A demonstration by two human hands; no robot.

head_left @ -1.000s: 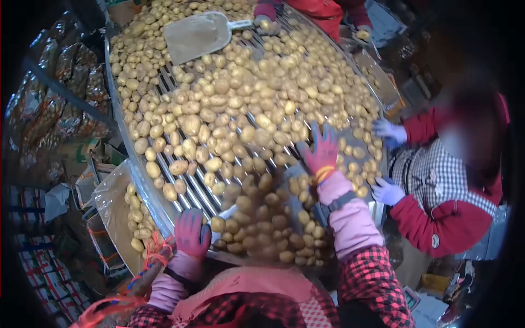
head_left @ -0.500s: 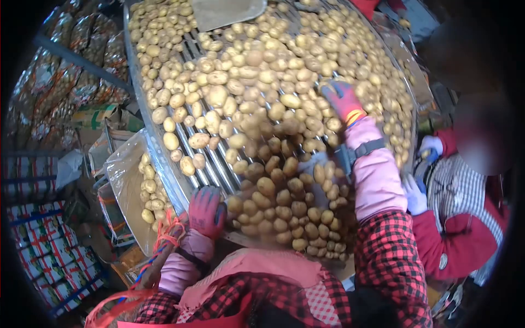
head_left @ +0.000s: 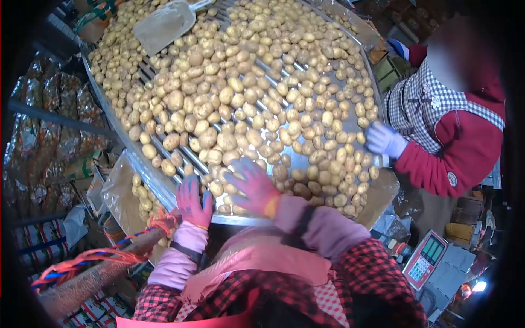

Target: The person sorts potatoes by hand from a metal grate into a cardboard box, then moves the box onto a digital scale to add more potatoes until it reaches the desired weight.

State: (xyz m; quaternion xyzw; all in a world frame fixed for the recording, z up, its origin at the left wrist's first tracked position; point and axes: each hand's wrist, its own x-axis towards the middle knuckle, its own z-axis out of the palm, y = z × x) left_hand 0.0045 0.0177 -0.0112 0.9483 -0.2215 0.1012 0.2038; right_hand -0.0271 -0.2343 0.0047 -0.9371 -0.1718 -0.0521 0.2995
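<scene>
Many potatoes (head_left: pixel 227 98) cover a slatted metal sorting table (head_left: pixel 188 158). My left hand (head_left: pixel 192 203), in a pink and grey glove, rests at the table's near left edge with its fingers apart, holding nothing. Over the near potatoes, my right hand (head_left: pixel 254 187) wears a matching glove; its fingers are spread and point to the left. A few potatoes lie right beside its fingertips. A clear scoop (head_left: pixel 165 26) lies on the potatoes at the far left.
A co-worker (head_left: pixel 437 120) stands at the right, one gloved hand (head_left: pixel 385 140) at the table's edge. A pole with red cords (head_left: pixel 104 265) is at the lower left. Potatoes fill a plastic-lined box (head_left: pixel 121 203) on the left. A scale (head_left: pixel 425 259) stands lower right.
My right hand has come back from the far right potatoes to the near edge, beside my left hand. The view has shifted, and the near potatoes are fewer.
</scene>
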